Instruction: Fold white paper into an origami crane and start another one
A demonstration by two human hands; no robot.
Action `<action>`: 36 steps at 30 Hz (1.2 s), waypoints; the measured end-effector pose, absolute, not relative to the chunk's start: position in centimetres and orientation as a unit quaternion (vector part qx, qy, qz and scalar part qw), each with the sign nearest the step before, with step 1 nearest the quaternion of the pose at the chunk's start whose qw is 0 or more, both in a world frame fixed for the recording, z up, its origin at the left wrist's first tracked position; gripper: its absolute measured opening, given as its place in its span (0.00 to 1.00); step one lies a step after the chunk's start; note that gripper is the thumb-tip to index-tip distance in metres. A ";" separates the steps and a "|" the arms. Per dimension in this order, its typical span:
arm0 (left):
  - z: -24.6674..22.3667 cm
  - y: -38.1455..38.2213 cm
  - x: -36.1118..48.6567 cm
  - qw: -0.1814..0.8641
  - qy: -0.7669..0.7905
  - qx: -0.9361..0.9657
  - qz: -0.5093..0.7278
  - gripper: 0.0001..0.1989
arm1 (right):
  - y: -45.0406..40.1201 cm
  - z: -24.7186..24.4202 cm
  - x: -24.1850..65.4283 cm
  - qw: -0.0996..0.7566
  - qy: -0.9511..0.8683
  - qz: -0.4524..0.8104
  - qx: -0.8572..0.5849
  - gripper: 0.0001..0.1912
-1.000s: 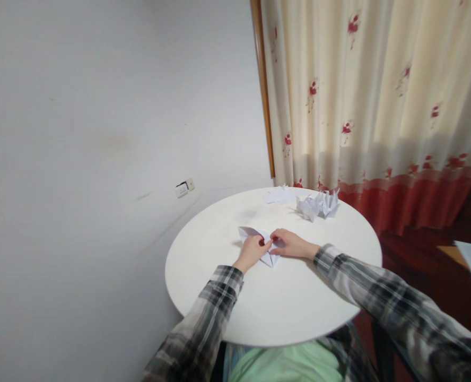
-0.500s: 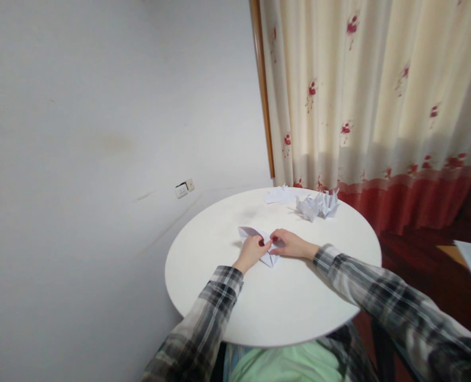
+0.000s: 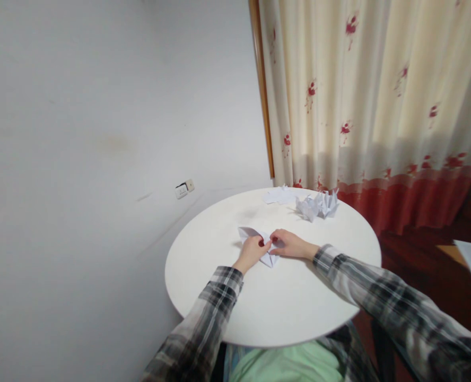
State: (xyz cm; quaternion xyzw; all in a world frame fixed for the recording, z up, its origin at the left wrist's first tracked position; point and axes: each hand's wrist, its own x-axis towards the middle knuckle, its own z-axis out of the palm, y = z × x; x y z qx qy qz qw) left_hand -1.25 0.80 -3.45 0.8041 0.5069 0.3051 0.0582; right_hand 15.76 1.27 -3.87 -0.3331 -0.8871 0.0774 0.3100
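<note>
A partly folded sheet of white paper (image 3: 269,260) lies on the round white table (image 3: 291,313), with one pointed flap raised at its far left. From the left, my left hand (image 3: 253,250) grips it, thumb and fingers closed on the middle. My right hand (image 3: 290,244) pinches the paper's right side, the thumb and forefinger close to the left fingertips. Both hands cover the centre of the paper, so the folds beneath them are hidden.
Several folded white paper figures (image 3: 318,206) stand at the table's back right. Flat white paper (image 3: 278,196) lies behind them to the left. A pale wall (image 3: 100,212) with a socket (image 3: 181,190) borders the left, and a floral curtain (image 3: 363,106) hangs behind.
</note>
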 end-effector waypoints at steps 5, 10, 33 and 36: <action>-3.5 0.9 -1.3 0.058 0.510 0.804 0.299 0.15 | 1.2 -3.8 15.8 0.309 -0.887 0.076 -0.334 0.18; -3.5 1.0 -1.3 0.058 0.514 0.804 0.293 0.16 | 1.2 -3.8 15.8 0.306 -0.889 0.075 -0.332 0.18; -3.8 1.3 -1.3 0.050 0.511 0.807 0.291 0.15 | 1.3 -3.9 15.8 0.308 -0.889 0.073 -0.331 0.18; -3.8 1.3 -1.4 0.051 0.511 0.806 0.296 0.16 | 1.3 -3.9 15.9 0.311 -0.890 0.068 -0.327 0.19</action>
